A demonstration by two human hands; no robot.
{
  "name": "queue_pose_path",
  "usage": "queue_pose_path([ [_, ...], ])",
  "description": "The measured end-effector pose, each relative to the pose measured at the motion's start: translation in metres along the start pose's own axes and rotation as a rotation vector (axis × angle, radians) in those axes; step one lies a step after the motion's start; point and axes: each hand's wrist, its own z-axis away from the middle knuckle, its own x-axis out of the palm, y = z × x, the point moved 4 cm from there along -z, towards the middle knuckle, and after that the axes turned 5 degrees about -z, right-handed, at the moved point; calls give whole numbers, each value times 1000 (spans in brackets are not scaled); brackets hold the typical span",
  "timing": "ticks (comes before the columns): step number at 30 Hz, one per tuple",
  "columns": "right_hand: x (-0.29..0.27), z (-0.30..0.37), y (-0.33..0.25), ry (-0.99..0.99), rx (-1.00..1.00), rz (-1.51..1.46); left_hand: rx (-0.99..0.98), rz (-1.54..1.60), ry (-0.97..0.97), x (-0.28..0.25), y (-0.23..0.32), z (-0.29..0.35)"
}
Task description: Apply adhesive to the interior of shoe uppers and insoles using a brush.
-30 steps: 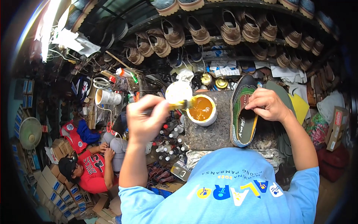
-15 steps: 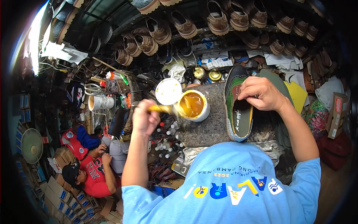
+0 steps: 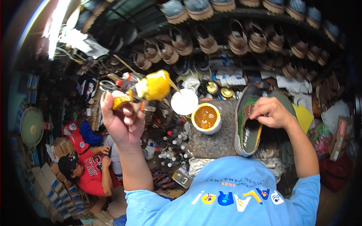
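Raised on the left, my left hand (image 3: 124, 120) is closed around the handle of a glue brush. The brush (image 3: 155, 86) has a thick yellow head wet with glue, and a strand hangs from it toward a round white lid (image 3: 184, 102). To the right of the lid stands a white tub (image 3: 214, 130) of amber glue. A green and dark shoe (image 3: 249, 139) with a brown inner part lies on the work block. My right hand (image 3: 272, 113) pinches at the shoe's opening; what sits between its fingertips is hidden.
The rough dark work block (image 3: 201, 145) carries tub and shoe. Small bottles (image 3: 175, 150) crowd its left side. Two open tins (image 3: 226, 92) stand behind. Shelves of brown shoes (image 3: 237, 41) span the back. A seated person in red (image 3: 92, 169) is at lower left.
My left hand has lifted the brush out of the tub, up and to the left, with glue trailing. My right hand stays at the shoe. The view has shifted slightly.
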Motion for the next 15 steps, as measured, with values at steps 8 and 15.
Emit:
queue_pose_path([
  [8,-2,4,-3,-44,78,-61,156,-87,-132,3,30,1],
  [15,-2,-17,9,-84,-54,-81,245,-428,-293,35,1,27],
])
